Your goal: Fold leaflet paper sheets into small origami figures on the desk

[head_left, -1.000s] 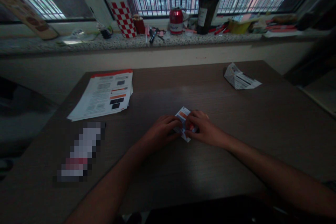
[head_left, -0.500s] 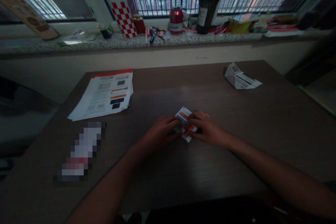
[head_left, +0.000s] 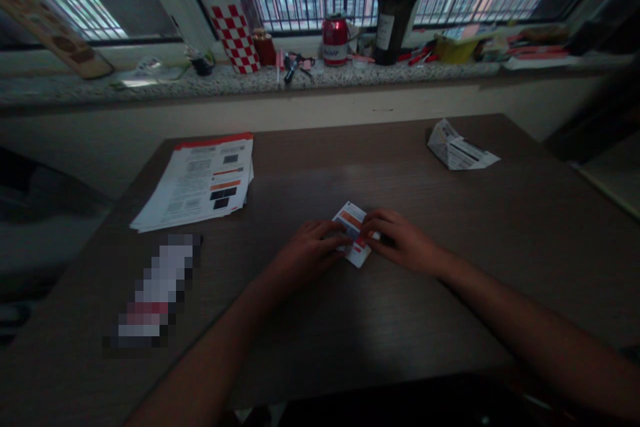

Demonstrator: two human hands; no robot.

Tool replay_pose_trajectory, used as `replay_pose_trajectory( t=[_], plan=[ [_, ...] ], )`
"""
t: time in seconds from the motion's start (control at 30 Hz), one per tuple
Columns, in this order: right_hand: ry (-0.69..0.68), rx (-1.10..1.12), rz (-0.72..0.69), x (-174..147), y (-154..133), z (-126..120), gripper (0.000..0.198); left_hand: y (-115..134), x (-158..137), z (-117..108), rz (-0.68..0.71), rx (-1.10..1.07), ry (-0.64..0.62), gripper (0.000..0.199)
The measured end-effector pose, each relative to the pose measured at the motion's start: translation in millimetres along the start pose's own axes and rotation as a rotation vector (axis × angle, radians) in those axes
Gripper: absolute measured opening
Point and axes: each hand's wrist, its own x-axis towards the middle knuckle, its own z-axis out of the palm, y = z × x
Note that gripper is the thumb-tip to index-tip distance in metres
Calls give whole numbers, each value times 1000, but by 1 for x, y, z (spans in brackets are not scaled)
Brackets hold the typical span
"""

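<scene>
Pressing down from both sides, the left hand point(head_left: 313, 252) and right hand point(head_left: 400, 243) pinch a small folded leaflet point(head_left: 353, 232) flat on the bench point(head_left: 450, 227), mid-bench and well apart from the paper stack point(head_left: 200, 180). Uneven pressure could skew the crease, or the slick paper might slide between the fingertips.

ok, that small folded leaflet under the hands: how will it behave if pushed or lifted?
The leaflet looks like thin printed paper, so probably light and floppy. It lies flat on the table, so it likely slides rather than rolls. Left hand and right hand both press on it, which suggests its folds spring open.
</scene>
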Motion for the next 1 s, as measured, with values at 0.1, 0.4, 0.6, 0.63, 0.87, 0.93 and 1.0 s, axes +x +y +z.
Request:
replay_pose_trajectory(
  t=[0.1,0.4,0.6,0.63,0.87,0.93,1.0],
  plan=[
    [-24,-94,-34,-2,5,-3,28,1,0,0,-21,79,-21,34],
    [-214,-320,-102,-14,13,6,81,11,-6,-5,8,99,-135,50],
    [-226,-324,-87,-15,14,7,85,14,-11,-7,-8,64,-168,57],
    [-229,-322,-83,-14,14,6,85,14,-11,-7,-6,52,-169,57],
    [-264,-327,-69,-10,13,0,87,16,-9,-10,9,43,-162,58],
    [-264,-320,-62,-10,14,0,87,16,-8,-10,17,40,-163,56],
    [-259,-301,-73,-10,15,0,88,16,-7,-10,28,41,-148,55]
  ],
)
